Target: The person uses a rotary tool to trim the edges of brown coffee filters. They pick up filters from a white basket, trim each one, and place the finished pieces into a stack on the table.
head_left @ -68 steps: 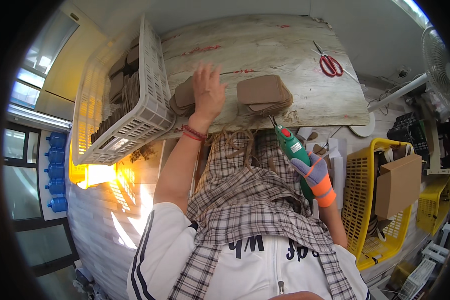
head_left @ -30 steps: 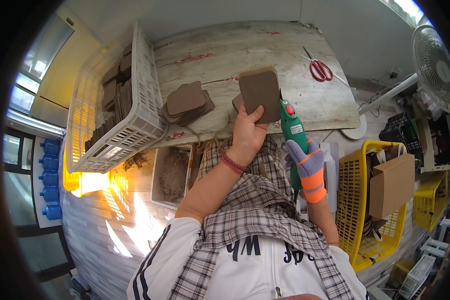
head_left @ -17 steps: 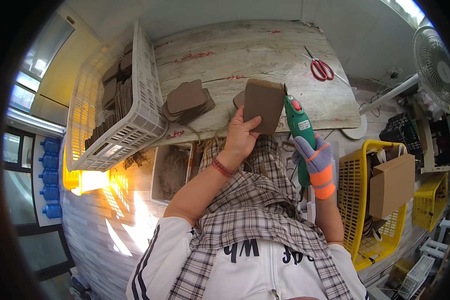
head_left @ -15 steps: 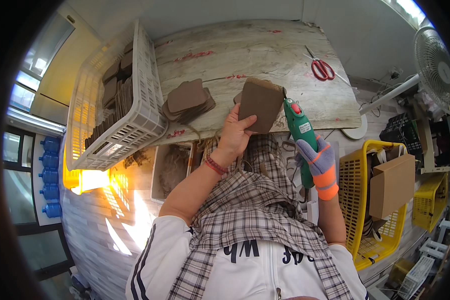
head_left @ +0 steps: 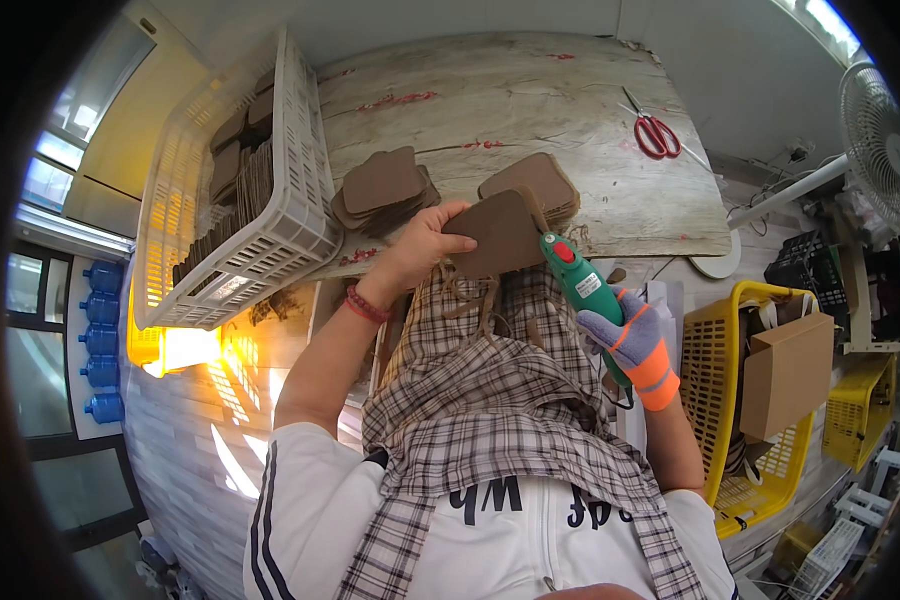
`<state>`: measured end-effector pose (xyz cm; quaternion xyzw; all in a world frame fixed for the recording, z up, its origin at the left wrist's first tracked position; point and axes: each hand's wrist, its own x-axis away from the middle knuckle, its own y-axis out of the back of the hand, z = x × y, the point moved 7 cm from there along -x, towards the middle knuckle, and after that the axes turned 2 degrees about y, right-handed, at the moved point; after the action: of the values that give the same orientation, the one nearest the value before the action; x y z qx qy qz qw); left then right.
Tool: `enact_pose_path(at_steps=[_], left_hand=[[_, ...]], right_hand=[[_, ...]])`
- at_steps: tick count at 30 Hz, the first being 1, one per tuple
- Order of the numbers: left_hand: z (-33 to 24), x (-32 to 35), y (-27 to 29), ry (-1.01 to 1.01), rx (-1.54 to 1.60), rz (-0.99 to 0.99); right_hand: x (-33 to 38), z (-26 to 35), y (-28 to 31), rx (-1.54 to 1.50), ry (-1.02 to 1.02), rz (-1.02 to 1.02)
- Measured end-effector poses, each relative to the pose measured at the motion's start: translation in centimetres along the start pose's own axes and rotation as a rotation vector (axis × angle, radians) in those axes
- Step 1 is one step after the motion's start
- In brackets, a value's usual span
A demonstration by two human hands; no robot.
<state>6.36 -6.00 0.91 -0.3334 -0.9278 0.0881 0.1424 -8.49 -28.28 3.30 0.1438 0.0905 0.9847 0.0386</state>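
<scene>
At the bench (head_left: 530,110) edge, the left hand (head_left: 425,245), lifted from the stacks, now clamps a brown card (head_left: 500,235). The gloved right hand (head_left: 635,335), grip closed on a green tool (head_left: 580,290), has brought its tip to the card's edge, so work can start.

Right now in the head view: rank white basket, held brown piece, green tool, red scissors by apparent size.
1. white basket, by far the largest.
2. held brown piece in the left hand.
3. green tool in the gloved right hand; close to the piece, partly hidden, so unsure.
4. red scissors, smallest, but farther off.
</scene>
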Motion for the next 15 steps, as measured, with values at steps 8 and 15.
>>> enact_pose_path(at_steps=[8, 15], left_hand=[[1.4, 0.8, -0.1, 0.077, -0.08, 0.031], [-2.4, 1.8, 2.5, -0.094, -0.414, -0.158]], right_hand=[[-1.2, -0.1, -1.3, -0.1, -0.011, 0.038], [-0.8, -0.6, -1.4, -0.006, -0.07, 0.133]])
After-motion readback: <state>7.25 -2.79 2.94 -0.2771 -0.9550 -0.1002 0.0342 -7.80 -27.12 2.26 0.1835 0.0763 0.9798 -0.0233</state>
